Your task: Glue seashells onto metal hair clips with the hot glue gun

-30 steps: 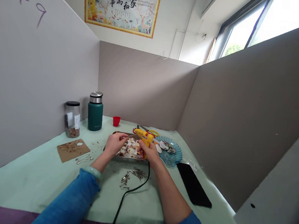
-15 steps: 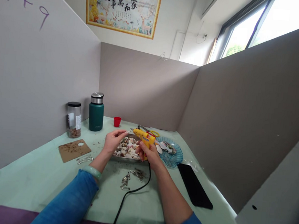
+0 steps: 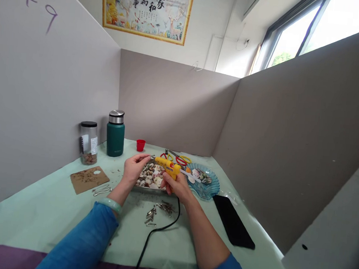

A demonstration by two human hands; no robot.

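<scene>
My right hand (image 3: 175,184) is wrapped round the handle of a yellow glue gun (image 3: 167,166), whose nozzle points left. A pale glue stick sticks out of its back end. Close to the nozzle, my left hand (image 3: 136,166) pinches a small, thin item at its fingertips; it is too small to make out. Under both hands lies a metal tray (image 3: 150,190) full of shells (image 3: 151,176). The gun's black cord (image 3: 159,229) runs down over the table, beside small metal clips (image 3: 151,215) in loose piles.
A blue glass plate (image 3: 214,187) with shells stands right of the tray, scissors (image 3: 182,159) behind it. A black phone-like slab (image 3: 233,221) lies at right. To the left are a green bottle (image 3: 115,137), a jar (image 3: 88,144), a red cup (image 3: 140,145) and brown cardboard (image 3: 89,180).
The glue gun has moved slightly left and tipped closer to level. My left hand has shifted a little to the left. More of the scissors behind shows.
</scene>
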